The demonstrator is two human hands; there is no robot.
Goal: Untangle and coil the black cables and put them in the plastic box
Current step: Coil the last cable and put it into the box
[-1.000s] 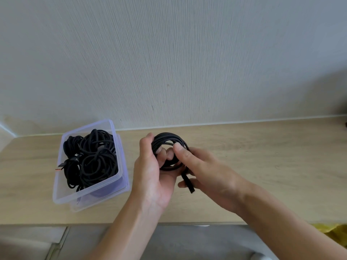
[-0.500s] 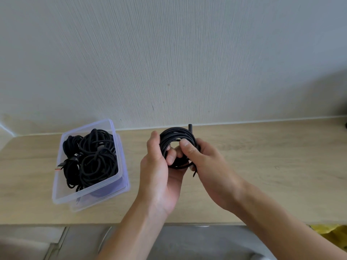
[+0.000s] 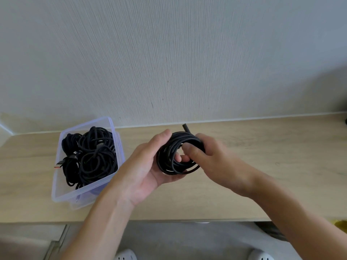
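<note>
- Coiled black cable point(image 3: 164, 160): one, wound in a ring and held above the wooden tabletop point(image 3: 262, 151), just right of the plastic box and outside it. A stiff free end point(image 3: 185, 128) is seen projecting from the far side of the ring.
- Left hand point(image 3: 146, 171): wrapped round the left side of the coil, with the thumb laid on the upper rim and fingertips visible through the ring's opening.
- Right hand point(image 3: 217, 158): closed on the right side of the coil, with the thumb pressed into the opening and the fingers curled over the far edge.
- Plastic box point(image 3: 57, 177): clear, lidless, set on the left of the tabletop near the wall point(image 3: 169, 53).
- Bundled black cables point(image 3: 93, 152): several, piled inside the box. One orange-tipped connector point(image 3: 59, 164) is lodged against the left wall.
- White shoes point(image 3: 125, 255): partly shown at the near edge, below the tabletop.
</note>
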